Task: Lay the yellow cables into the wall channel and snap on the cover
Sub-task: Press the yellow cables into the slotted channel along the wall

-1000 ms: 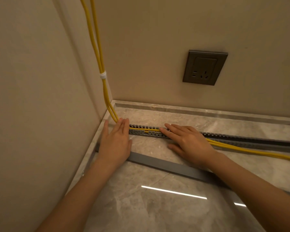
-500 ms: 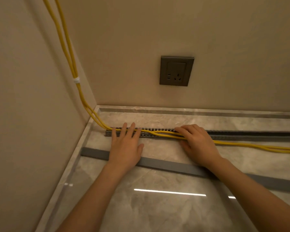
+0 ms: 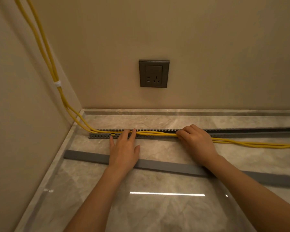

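My left hand [image 3: 124,148] is flat, fingers straight and slightly spread. The tips press down on the yellow cables [image 3: 156,133] where they sit over the slotted grey channel [image 3: 99,136]. My thumb is out to the side over the marble floor [image 3: 157,211].

My right hand [image 3: 197,141] has its fingers curled round the same cables, gripping them right at the channel. The thumb is hidden under the hand, so I can't tell its place.

Between my two sets of fingertips the cables run along the channel, though how deep they sit is unclear. Right of my right-hand fingers they leave the channel and trail loose across the floor. Left of my left-hand fingertips they bend up at the channel's end and climb the corner, bound by a white tie [image 3: 57,84].

The cover [image 3: 166,166] is a flat grey strip on the floor on my side of the fingers. It passes under my left wrist and right forearm, apart from the channel.

A grey socket [image 3: 154,73] is on the wall beyond my fingers, above the gap between my hands.
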Tool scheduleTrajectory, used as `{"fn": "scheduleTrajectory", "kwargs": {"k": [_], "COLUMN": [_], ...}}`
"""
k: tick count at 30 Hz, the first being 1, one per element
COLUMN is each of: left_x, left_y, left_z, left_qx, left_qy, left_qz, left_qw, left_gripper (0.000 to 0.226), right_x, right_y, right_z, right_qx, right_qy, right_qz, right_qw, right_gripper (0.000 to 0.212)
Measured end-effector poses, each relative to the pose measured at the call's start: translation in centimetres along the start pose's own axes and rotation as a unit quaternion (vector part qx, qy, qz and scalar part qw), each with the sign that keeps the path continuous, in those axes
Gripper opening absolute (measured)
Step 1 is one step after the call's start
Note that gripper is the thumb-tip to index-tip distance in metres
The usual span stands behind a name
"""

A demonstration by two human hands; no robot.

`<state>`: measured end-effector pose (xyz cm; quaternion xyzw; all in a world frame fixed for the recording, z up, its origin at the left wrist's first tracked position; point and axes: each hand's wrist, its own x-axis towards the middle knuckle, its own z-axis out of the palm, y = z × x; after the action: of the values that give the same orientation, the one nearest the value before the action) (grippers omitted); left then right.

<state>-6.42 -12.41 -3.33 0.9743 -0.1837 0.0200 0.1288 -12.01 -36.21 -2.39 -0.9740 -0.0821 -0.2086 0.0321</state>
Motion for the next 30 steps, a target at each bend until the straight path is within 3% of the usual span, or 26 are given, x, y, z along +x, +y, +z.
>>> {"fn": "scheduleTrajectory", "kwargs": {"k": [9,12,18,30], "left_x": [0.1,0.1,0.4,0.5], "left_y": [0.4,0.6,1.4,2.5], "left_z": [0.0,0.0,0.2,0.3], "left_qx": [0.034,0.025,0.057,0.09], "left_qy": [0.005,0.001,0.0,0.001], "left_qz": [0.001,-0.015,-0.044,-0.065], "left_qw": [0.999,1.0,0.997,0.994], "left_gripper": [0.062,0.064,0.061,0.064], "right_x": [1.4,2.4,2.6,1.3], "right_y": [0.2,0.4,1.4,1.0], "right_z": [-1.2,-1.3,-0.7,0.5], "right_qx": [-0.069,-0.077,-0.037,0.012], "right_qy": [-0.016,-0.085,-0.111,-0.131], "right_qz": [-0.062,-0.063,-0.077,-0.048], "right_qw": [0.996,0.991,0.99,0.99], "right_gripper": [0.014,0.018,0.035,0.042]}}
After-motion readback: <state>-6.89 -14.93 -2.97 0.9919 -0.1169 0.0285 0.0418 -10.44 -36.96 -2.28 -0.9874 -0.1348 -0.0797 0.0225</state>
